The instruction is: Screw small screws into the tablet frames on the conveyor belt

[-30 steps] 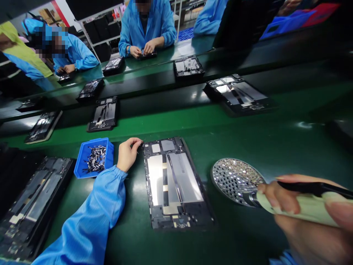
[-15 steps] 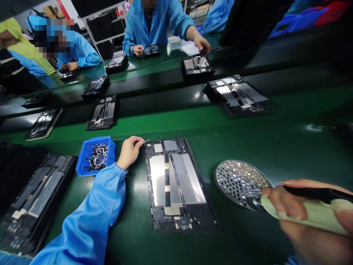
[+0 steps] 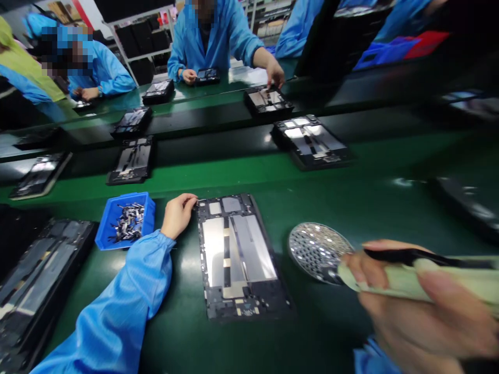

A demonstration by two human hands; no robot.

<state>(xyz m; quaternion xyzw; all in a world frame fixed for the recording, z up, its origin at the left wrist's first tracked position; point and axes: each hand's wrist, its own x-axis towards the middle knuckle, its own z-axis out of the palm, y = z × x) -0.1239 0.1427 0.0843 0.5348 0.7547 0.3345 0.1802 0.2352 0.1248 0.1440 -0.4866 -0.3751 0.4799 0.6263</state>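
An opened tablet lies flat in front of me, its inner side up, with silver panels and dark ribbon cables showing. My left hand is closed in a pinch at the tablet's top left corner, on a small metal part that is mostly hidden by the fingertips. My right hand is wrapped round a pale green electric screwdriver with a black lever. Its front end is over the near right side of a round screw tray, a perforated plate filled with tiny screws. The bit itself cannot be made out.
A blue bin of small black and silver parts stands left of my left hand. Stacked opened tablets lie at far left. More tablets rest along the green line ahead. Across it, a co-worker's hand touches another tablet.
The small part at my left fingertips, sticking out half a second ago, now sits against the tablet's corner. My view has shifted slightly. The co-worker opposite has reached out to a tablet.
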